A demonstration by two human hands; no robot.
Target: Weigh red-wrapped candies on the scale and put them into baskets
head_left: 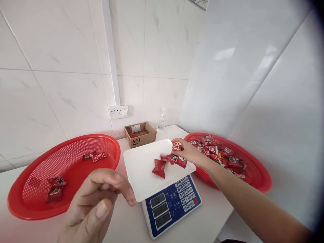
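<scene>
My right hand (186, 151) is over the right side of a white weighing tray (141, 175), its fingers closed on a small red snack packet (176, 145) with white print. Just below those fingers, more red packets (177, 160) lie on the tray, partly overlapping. A separate dark red packet (159, 168) rests near the tray's middle. The tray sits on a blue and white digital scale (174, 206) with a keypad and several display windows. My left hand (93, 202) is beside the tray's near left corner, fingers bent, thumb apart, nothing visible in it.
On the left stands a red plastic basket (32, 206) with several packets in it. A fuller red basket (263, 182) is on the right, against the wall panel. Behind the tray are a cardboard box (144, 139) and a clear plastic bottle (161, 120). A socket (118, 112) is on the wall.
</scene>
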